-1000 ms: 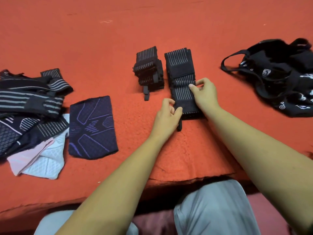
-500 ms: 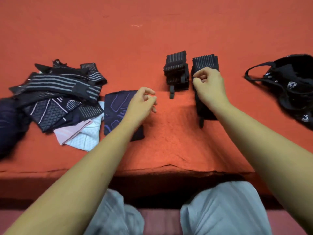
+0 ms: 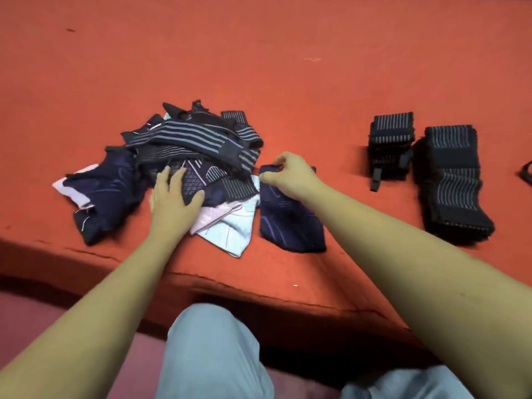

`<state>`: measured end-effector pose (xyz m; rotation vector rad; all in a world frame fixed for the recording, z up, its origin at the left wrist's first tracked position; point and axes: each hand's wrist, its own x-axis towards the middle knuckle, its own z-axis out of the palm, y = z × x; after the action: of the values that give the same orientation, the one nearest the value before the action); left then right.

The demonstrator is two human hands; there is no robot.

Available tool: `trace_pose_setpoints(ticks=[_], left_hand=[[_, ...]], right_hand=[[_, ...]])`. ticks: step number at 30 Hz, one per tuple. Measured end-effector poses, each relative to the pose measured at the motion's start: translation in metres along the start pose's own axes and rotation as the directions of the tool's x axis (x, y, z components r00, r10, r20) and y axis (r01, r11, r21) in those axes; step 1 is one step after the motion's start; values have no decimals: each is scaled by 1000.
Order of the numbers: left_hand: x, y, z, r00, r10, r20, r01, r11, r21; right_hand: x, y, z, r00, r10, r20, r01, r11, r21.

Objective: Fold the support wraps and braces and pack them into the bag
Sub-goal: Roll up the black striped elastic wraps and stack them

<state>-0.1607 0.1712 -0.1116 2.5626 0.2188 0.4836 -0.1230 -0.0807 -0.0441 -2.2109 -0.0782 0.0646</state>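
A heap of dark striped wraps and braces [image 3: 198,139] lies on the red surface at centre left, with pale pink and white pieces [image 3: 230,226] under its near edge. My left hand [image 3: 175,194] rests on the heap with fingers spread over a diamond-patterned piece. A flat navy sleeve [image 3: 290,223] lies just right of the heap; my right hand [image 3: 288,174] pinches its far edge. Two folded striped wraps stand to the right, a small one [image 3: 391,148] and a longer one [image 3: 452,182]. Only a strap of the black bag [image 3: 526,174] shows at the right edge.
The red carpeted platform [image 3: 288,67] drops off along its near edge [image 3: 230,283], close to the heap. My knees in pale grey trousers [image 3: 213,355] sit below that edge. Open red carpet stretches behind the heap and wraps.
The view has swung left, pushing the bag almost out of frame. My right hand left the long folded wrap and took the navy sleeve's edge. My left hand moved onto the heap.
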Motion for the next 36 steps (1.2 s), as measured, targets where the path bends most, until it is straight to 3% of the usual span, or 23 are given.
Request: trace_pose_setpoints(ticks=[4,7,10,14,19,25,28,31,33,36], left_hand=[[-1,-7,15,1000,3,11,-3,1000,-13],[-1,-8,16,1000,5,8,-5,1000,-7],[-2,-10,17,1000,17,2,-17,1000,9],[1,-14,18,1000,4,14,-4,1000,13],[-1,-13,14,1000,-8,22,9,1000,-18],[-7,-8,0,998,-28,48,36,985,-170],[-16,1,-8,998,-26,-63,7,959,-285],[-24,24,-16,978,-13,-208,-42,965,-259],[-23,47,-22,961,130,-246,-187,956,-226],[-21,89,-34,900,428,-78,-431,854,-291]], right_hand=[[27,-19,28,997,64,43,-70,983,172],[45,-24,42,966,239,98,-257,855,451],[54,-22,52,933,330,141,-352,767,537],[54,-29,52,954,270,130,-290,729,619],[26,-37,21,983,142,118,-180,598,781],[-36,-10,-19,990,107,93,-140,666,732],[-62,3,-34,994,66,86,-108,704,702],[-80,9,-51,999,38,30,-48,753,656],[-88,12,-62,1000,0,-3,2,809,588],[-99,9,-76,997,-67,-30,73,861,503]])
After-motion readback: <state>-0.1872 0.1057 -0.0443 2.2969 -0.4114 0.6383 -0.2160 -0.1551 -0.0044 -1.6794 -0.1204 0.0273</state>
